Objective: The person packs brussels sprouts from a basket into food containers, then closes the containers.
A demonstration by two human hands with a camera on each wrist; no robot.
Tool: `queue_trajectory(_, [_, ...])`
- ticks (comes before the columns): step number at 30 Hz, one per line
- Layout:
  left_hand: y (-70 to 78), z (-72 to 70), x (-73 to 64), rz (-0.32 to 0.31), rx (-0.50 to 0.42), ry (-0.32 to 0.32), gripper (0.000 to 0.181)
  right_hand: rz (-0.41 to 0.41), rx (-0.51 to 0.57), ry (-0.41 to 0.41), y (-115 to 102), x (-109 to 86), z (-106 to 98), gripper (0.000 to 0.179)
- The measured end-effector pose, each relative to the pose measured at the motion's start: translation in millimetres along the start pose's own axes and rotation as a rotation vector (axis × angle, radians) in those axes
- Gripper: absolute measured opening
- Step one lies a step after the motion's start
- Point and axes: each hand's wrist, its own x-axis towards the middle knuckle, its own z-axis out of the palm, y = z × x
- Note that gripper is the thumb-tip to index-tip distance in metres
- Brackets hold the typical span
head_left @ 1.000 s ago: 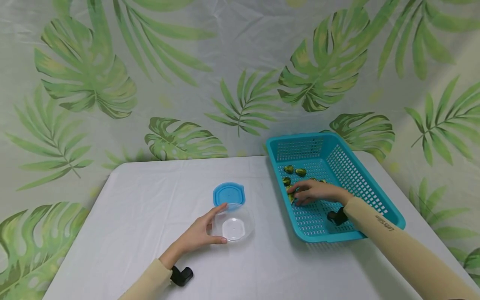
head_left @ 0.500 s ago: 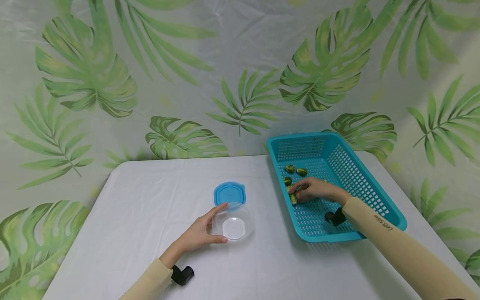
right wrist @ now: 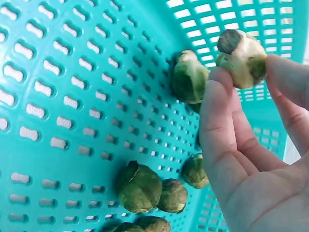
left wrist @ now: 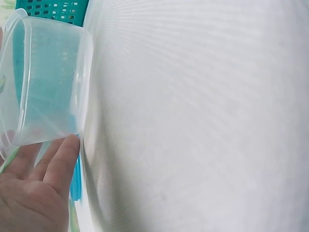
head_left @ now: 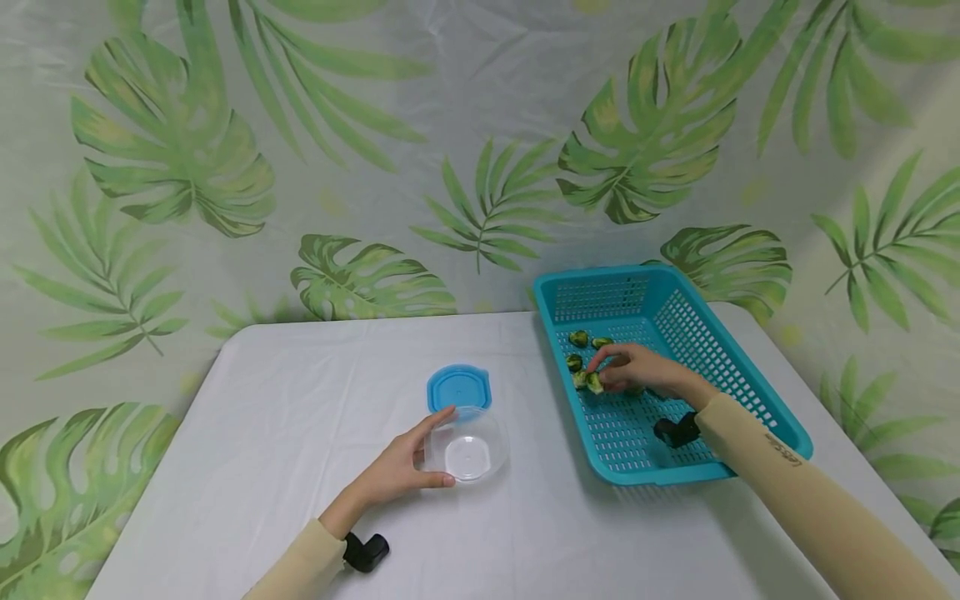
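My right hand (head_left: 637, 367) is over the basket and pinches a Brussels sprout (right wrist: 243, 59) between thumb and fingers, its cut stem end showing in the right wrist view. Several other Brussels sprouts (right wrist: 140, 189) lie on the bottom of the turquoise basket (head_left: 615, 477), some partly hidden by the hand in the head view. My left hand (head_left: 397, 467) holds a clear round plastic tub (head_left: 480, 454) from its left side, thumb and fingers spread around the wall. The tub stands upright on the table with nothing in it. Just behind it lies a blue lid (head_left: 457, 387).
A white cloth covers the table (head_left: 300, 400). The basket stands at the right, its slatted walls rising around the sprouts. Behind the table hangs a leaf-patterned curtain (head_left: 360, 192). Each wrist carries a small black camera (head_left: 366, 552).
My right hand has lifted a little and drawn back to the right, now with a sprout in its fingertips. The left hand and tub have stayed put.
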Motion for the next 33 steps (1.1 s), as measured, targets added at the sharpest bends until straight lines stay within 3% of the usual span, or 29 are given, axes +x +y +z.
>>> queue_trajectory(19, [0.7,0.0,-1.0,-0.016,-0.006,-0.008,0.092,-0.085,0.107,0.023,-14,-11.4,1,0.026])
queue_trajectory(26, [0.8,0.4,-0.5,-0.028,-0.006,-0.007,0.093,-0.113,0.147,0.024,-28,-15.0,8,0.024])
queue_trajectory(33, [-1.2,0.6,-0.8,-0.001,-0.008,-0.006,0.091,-0.161,0.127,0.018,-42,-16.5,18,0.026])
